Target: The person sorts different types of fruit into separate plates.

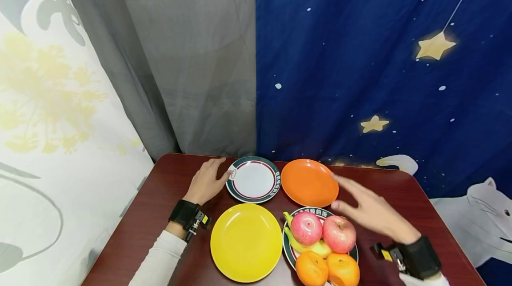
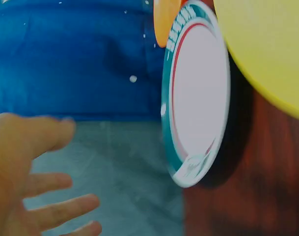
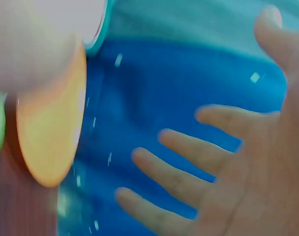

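Note:
My left hand point(image 1: 206, 181) is beside the left rim of a white plate point(image 1: 253, 180) with a dark green border; in the left wrist view its fingers are spread and hold nothing. My right hand point(image 1: 370, 206) hovers by the right edge of an orange plate point(image 1: 308, 184), fingers extended and apart. Below that hand stands a patterned plate point(image 1: 287, 250) bearing two apples point(image 1: 339, 234), two oranges point(image 1: 343, 270) and bananas point(image 1: 298, 245). One apple point(image 1: 306, 228) lies over the bananas. A bare yellow plate point(image 1: 246, 242) sits left of the fruit.
The dark red wooden table point(image 1: 140, 237) carries all the plates. Behind its far edge hang a grey curtain point(image 1: 200, 68) and a blue curtain point(image 1: 340, 64) with stars. A pale patterned surface point(image 1: 60, 144) borders the left side.

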### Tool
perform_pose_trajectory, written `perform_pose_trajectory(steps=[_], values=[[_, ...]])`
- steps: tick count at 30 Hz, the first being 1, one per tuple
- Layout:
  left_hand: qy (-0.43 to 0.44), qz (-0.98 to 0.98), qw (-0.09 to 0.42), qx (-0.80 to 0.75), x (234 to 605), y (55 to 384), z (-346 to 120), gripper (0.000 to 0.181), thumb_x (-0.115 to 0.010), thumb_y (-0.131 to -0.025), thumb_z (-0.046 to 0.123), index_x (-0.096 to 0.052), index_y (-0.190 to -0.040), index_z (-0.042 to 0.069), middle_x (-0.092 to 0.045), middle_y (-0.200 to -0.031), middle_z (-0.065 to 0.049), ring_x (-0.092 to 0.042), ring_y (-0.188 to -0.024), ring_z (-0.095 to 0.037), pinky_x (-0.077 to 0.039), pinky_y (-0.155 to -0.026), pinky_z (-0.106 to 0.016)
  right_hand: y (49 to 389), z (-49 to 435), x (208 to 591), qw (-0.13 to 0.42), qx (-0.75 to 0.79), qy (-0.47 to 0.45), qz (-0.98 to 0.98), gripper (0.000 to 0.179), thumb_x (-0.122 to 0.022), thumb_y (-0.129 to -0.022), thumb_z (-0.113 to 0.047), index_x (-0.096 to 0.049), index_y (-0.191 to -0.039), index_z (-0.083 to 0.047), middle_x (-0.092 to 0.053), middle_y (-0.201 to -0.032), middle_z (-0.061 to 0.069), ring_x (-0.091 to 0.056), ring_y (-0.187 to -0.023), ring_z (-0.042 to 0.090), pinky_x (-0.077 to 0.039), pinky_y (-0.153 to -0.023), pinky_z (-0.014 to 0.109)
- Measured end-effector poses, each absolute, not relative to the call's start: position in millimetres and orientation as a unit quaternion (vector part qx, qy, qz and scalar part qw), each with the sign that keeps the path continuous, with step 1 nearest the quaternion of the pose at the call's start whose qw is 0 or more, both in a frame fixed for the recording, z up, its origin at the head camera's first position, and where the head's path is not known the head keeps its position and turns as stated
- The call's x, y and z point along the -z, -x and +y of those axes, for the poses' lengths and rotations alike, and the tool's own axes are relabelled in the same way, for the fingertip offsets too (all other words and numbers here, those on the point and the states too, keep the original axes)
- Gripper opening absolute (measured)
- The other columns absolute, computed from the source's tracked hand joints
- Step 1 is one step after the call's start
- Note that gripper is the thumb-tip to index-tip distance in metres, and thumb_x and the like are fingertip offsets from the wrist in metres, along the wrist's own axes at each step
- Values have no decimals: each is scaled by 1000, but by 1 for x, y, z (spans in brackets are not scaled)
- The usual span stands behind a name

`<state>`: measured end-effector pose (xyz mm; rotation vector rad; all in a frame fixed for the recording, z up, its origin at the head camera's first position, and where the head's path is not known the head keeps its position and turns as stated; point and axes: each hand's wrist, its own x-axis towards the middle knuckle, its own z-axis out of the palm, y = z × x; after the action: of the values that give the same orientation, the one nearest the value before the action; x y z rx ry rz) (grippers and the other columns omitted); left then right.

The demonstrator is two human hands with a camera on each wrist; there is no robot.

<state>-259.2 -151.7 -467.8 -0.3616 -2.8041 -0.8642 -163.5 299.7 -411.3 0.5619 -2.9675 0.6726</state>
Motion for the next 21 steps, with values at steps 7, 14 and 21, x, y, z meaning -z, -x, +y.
perform_pose_trajectory(steps=[7,14,21], values=[[53,-928,52,364,510,278,-140,52,-64,-103,25,-52,-147,0,-53,-143,-24,-58,-124,-39,-51,-104,-56,124,280,434,-84,-261,-198,-941,92,-81,-84,-58,-42,-161,-25,-49,-158,15,-52,-136,41,-54,-89,67],[20,-908,-25,418,531,296,-133,59,-66,-102,25,-45,-149,-5,-50,-139,-27,-60,-114,-36,-52,-102,-52,124,276,451,-93,-251,-182,-946,98,-88,-74,-61,-48,-156,-24,-53,-148,9,-52,-129,32,-56,-88,60],[10,-910,-44,411,540,306,-135,58,-69,-101,22,-46,-146,-7,-70,-87,-15,-65,-65,-21,-55,-63,-32,127,274,456,-59,-214,-178,-959,78,-92,-72,-51,-63,-140,-26,-60,-133,-3,-56,-118,25,-58,-81,51]])
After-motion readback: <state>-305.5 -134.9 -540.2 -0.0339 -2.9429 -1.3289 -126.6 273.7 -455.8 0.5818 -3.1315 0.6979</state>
